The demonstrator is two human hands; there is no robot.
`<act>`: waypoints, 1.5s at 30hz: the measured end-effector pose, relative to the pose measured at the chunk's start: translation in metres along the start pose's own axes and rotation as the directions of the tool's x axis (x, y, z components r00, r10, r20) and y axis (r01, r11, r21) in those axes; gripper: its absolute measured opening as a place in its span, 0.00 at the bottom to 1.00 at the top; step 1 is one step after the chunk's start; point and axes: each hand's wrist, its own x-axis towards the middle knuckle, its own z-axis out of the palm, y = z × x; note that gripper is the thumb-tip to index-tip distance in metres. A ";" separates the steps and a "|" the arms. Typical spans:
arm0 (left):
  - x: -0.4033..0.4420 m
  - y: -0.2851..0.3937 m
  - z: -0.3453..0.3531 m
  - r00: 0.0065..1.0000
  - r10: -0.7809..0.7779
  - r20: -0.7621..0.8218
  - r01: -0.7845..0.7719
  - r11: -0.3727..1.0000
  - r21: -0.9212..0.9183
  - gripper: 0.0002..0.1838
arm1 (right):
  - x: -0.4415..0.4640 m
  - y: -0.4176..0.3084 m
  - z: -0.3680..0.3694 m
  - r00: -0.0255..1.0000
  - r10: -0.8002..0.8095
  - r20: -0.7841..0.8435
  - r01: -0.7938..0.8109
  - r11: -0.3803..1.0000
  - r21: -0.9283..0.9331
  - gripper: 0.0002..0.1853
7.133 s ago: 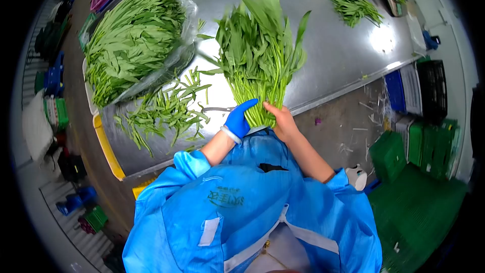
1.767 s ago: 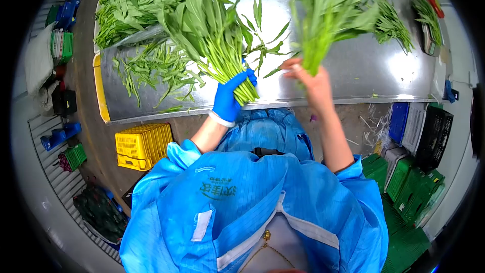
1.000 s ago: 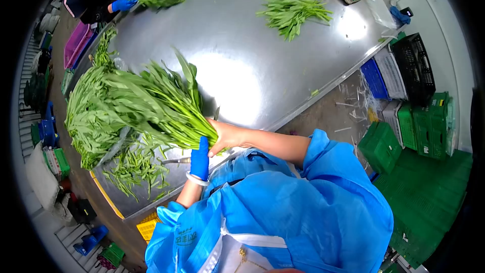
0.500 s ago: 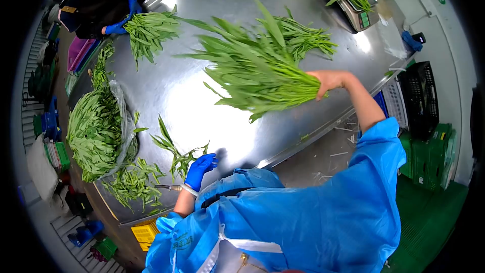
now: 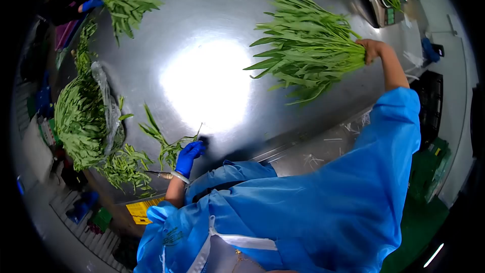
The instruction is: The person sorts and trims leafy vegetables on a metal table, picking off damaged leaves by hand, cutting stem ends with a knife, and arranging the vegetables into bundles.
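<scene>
My bare right hand (image 5: 371,50) is closed around the stem ends of a bunch of water spinach (image 5: 308,50). Its long narrow leaves fan out to the left over the metal table, overlapping another bunch that is now mostly hidden. Whether the held bunch rests on the one beneath, I cannot tell. My left hand (image 5: 189,156), in a blue glove, has its fingers curled near the table's front edge, beside some loose stalks (image 5: 164,144). What it holds, if anything, is hidden. Close to the left wrist lies a thin tool with a light handle (image 5: 165,175).
A large heap of greens (image 5: 81,121) in clear plastic stands at the left, with loose leaves (image 5: 126,167) below it. Across the metal table (image 5: 136,65), a co-worker's blue-gloved hand (image 5: 93,3) touches a bunch (image 5: 132,0). A scale (image 5: 386,15) bearing greens is at the far right.
My right hand has carried the water spinach bunch right and away from me, over the other bunch. My left hand stays near the loose stalks. The whole view has shifted slightly.
</scene>
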 end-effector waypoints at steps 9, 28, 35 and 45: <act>0.020 -0.012 0.004 0.763 0.609 0.217 -0.569 0.473 0.672 0.15 | -0.015 -0.033 0.074 0.578 -0.041 -0.815 -0.104 0.987 -0.123 0.17; -0.007 -0.038 -0.210 0.715 0.698 -0.035 -0.005 0.056 0.998 0.12 | -0.035 -0.317 0.410 0.401 -0.468 -0.788 0.746 0.666 -0.016 0.07; 0.009 -0.106 -0.319 0.604 0.779 -0.165 0.055 0.166 0.985 0.17 | -0.043 -0.430 0.486 0.488 -0.602 -0.632 0.688 0.711 -0.146 0.07; -0.025 -0.200 -0.503 0.469 0.814 -0.343 0.110 0.331 0.937 0.12 | -0.069 -0.658 0.534 0.498 -0.686 -0.530 0.662 0.696 -0.278 0.11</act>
